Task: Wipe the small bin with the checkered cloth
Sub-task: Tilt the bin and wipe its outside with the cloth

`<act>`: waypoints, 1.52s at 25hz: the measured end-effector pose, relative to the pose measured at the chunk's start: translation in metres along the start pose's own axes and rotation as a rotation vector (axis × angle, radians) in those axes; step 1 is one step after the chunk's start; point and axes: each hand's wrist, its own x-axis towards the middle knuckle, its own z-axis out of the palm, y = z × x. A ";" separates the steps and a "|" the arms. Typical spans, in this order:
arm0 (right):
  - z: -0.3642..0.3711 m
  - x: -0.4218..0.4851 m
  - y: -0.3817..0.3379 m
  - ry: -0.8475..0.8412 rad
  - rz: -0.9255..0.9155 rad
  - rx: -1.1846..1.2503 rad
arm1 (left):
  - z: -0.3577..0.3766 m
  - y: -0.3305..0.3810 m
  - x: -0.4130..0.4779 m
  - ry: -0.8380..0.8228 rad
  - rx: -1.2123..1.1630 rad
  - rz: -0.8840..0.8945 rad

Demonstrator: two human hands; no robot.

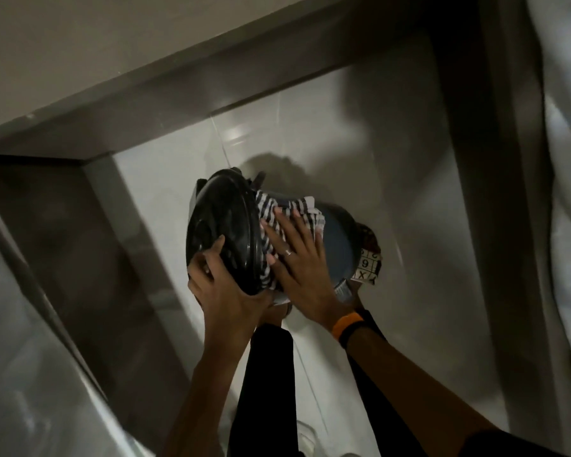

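Observation:
The small bin (pixel 338 245) stands on the pale floor in the middle of the view, its glossy black lid (pixel 223 225) tipped up to the left. My left hand (pixel 226 285) grips the lid's lower edge. My right hand (pixel 297 258) lies flat with spread fingers on the checkered cloth (pixel 271 214), pressing it against the bin just right of the lid. The cloth is black and white, bunched under my palm. The bin's body is blue-grey; most of it is hidden by my hands and the cloth.
A printed paper scrap (pixel 366 265) with letters and digits pokes out at the bin's right side. Dark skirting (pixel 211 80) runs along the wall behind. A dark furniture edge (pixel 79 232) stands at left, pale fabric (pixel 568 192) at right. My dark-trousered legs (pixel 267 390) stand below.

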 end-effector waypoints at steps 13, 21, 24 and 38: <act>-0.020 0.049 0.013 0.005 0.418 0.294 | 0.011 0.031 0.030 -0.269 0.605 0.193; -0.034 0.042 -0.019 0.216 0.118 0.035 | -0.014 0.046 0.019 -0.138 0.443 0.231; -0.034 0.030 0.010 0.143 0.052 0.054 | -0.007 0.038 0.003 -0.136 0.435 0.229; -0.015 -0.011 0.010 -0.006 0.161 0.196 | 0.015 0.014 -0.001 -0.074 0.339 0.044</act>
